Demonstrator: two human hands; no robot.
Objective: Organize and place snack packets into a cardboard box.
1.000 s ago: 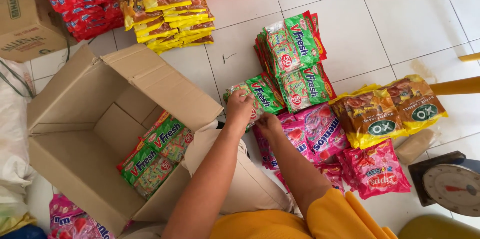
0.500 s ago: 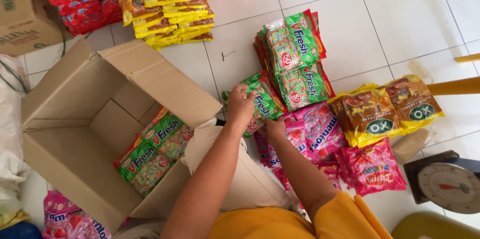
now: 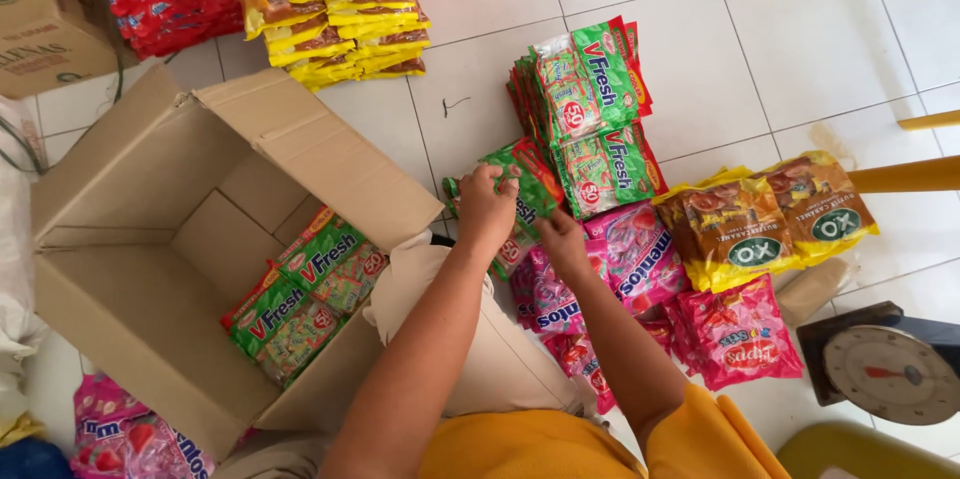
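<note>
Looking down at the tiled floor (image 3: pixel 800 49), I see my left hand (image 3: pixel 487 209) clamped on a small bundle of green candy packets (image 3: pixel 528 197), fingers curled over its top edge, while my right hand (image 3: pixel 563 242) rests just beside it on the lower end of the same bundle and the pink candy packets (image 3: pixel 640 254) underneath; whether its fingers are closed on anything I cannot tell. The bundle lies on the floor in the middle of the spread, touching the taller pile of green packets (image 3: pixel 590 99) above it and well apart from the open cardboard box (image 3: pixel 150 239) at the left side, which already holds a few green packets (image 3: pixel 300 294) in its lower corner. My judgement is that the grip is loose for slick wrappers: the packets could fan out and slide from the left hand, since only the top edge is pinched. The leaning green pile could also topple if nudged, and the box flap (image 3: pixel 320 154) stands between bundle and opening, so a low carry could snag it. The brown packets (image 3: pixel 765 224) and scale (image 3: pixel 890 374) sit to the right.
</note>
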